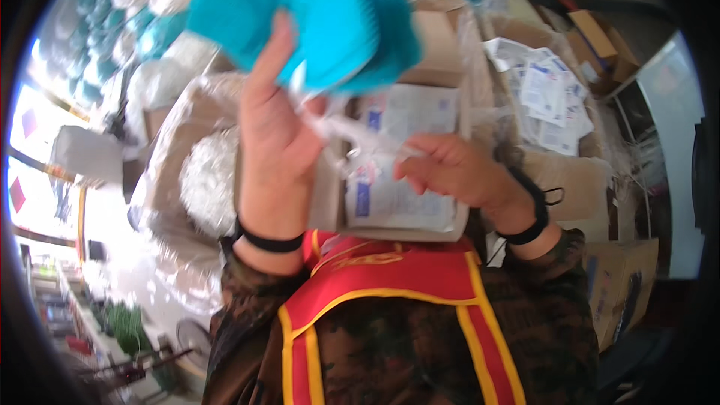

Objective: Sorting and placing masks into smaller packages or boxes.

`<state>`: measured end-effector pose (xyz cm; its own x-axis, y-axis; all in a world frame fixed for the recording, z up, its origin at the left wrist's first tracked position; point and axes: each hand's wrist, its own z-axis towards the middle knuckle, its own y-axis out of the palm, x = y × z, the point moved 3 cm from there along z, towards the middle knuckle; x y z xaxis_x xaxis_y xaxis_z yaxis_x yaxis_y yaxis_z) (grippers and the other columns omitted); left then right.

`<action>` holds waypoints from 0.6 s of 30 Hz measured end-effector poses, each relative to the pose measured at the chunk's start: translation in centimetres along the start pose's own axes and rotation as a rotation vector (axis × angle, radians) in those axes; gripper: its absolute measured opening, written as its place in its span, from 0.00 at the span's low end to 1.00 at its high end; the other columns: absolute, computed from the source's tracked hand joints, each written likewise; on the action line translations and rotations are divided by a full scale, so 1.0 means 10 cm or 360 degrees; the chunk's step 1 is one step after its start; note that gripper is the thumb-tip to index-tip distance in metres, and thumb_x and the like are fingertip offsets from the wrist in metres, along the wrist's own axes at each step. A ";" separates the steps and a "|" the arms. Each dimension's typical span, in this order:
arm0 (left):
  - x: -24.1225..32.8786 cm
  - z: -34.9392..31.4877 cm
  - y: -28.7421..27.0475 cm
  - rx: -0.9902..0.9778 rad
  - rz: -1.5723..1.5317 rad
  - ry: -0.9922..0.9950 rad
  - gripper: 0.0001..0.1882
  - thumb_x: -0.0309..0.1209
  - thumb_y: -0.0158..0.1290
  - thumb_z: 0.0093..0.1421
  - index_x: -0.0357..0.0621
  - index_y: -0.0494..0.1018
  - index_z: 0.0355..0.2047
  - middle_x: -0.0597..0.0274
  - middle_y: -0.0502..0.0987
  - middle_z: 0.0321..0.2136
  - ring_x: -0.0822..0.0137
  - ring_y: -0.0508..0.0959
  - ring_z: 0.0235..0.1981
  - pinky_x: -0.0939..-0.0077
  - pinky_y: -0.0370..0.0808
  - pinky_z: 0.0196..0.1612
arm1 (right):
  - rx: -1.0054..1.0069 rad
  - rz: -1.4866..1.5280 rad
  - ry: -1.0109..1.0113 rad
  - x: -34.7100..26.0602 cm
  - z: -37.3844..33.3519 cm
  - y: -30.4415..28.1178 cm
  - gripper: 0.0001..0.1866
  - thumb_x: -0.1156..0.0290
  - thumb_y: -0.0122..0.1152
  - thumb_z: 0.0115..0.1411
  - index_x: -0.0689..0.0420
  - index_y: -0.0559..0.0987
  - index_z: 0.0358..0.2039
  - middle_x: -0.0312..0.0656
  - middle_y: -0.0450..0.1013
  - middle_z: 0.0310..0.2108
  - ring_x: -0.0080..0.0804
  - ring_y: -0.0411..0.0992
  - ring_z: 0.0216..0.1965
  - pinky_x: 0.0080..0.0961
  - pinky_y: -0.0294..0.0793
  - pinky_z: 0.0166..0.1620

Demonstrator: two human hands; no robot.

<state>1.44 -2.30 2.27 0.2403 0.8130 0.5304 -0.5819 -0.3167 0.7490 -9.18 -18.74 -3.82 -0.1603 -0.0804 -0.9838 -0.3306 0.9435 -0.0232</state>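
In my left hand (276, 116) is a bundle of teal fabric face masks (326, 22), raised at the top of the head view. The thumb lies against the masks' near side, and the other fingers are mostly hidden. Thin white straps (364, 133) hang from the masks and stretch right, blurred by motion. My right hand (454, 169) pinches their far end between thumb and fingers. Both hands are above an open cardboard box (463, 214), which holds flat white printed packets (405, 206) with blue and red marks.
To the left, a plastic-lined carton (161, 187) holds a clear plastic bundle (210, 184). Loose printed leaflets (551, 94) fill another box on the right. Bagged teal masks (97, 34) are piled at the far left. A closed carton (621, 281) stands near my right elbow.
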 end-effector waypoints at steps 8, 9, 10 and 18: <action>0.28 -0.44 0.21 -0.0702 0.2287 -0.0303 0.23 0.33 0.56 0.54 0.37 0.70 0.49 0.48 0.77 0.36 0.53 0.78 0.36 0.62 0.73 0.41 | -0.0195 -0.0489 -0.0387 -0.18 -0.23 -0.15 0.15 0.62 0.48 0.67 0.62 0.74 0.33 0.49 0.72 0.26 0.37 0.70 0.28 0.32 0.69 0.36; 0.22 -0.41 0.28 -0.0918 0.2376 -0.0421 0.22 0.33 0.57 0.54 0.36 0.70 0.48 0.47 0.77 0.34 0.51 0.78 0.34 0.61 0.74 0.38 | -0.0176 -0.0560 -0.0446 -0.27 -0.28 -0.12 0.16 0.62 0.48 0.66 0.64 0.73 0.33 0.54 0.73 0.27 0.43 0.70 0.29 0.34 0.69 0.37; 0.14 -0.40 0.29 -0.1060 0.2442 -0.0492 0.22 0.34 0.57 0.54 0.36 0.71 0.47 0.46 0.78 0.32 0.50 0.79 0.31 0.61 0.74 0.35 | -0.0181 -0.0548 -0.0560 -0.32 -0.32 -0.10 0.15 0.62 0.49 0.65 0.63 0.73 0.32 0.56 0.72 0.28 0.50 0.71 0.30 0.37 0.69 0.36; 0.19 -0.47 0.21 -0.1421 0.2985 -0.0330 0.14 0.27 0.55 0.45 0.39 0.70 0.33 0.47 0.72 0.27 0.42 0.74 0.27 0.56 0.72 0.29 | -0.0207 -0.0794 -0.0342 -0.32 -0.85 -0.17 0.16 0.60 0.48 0.66 0.61 0.70 0.30 0.54 0.69 0.22 0.54 0.68 0.27 0.40 0.65 0.31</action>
<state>-2.94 0.89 2.98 -0.9235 -0.2089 0.3218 -0.2858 -0.1848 -0.9403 -15.98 -22.82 0.84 0.2338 -0.4271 -0.8734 -0.4319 0.7592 -0.4869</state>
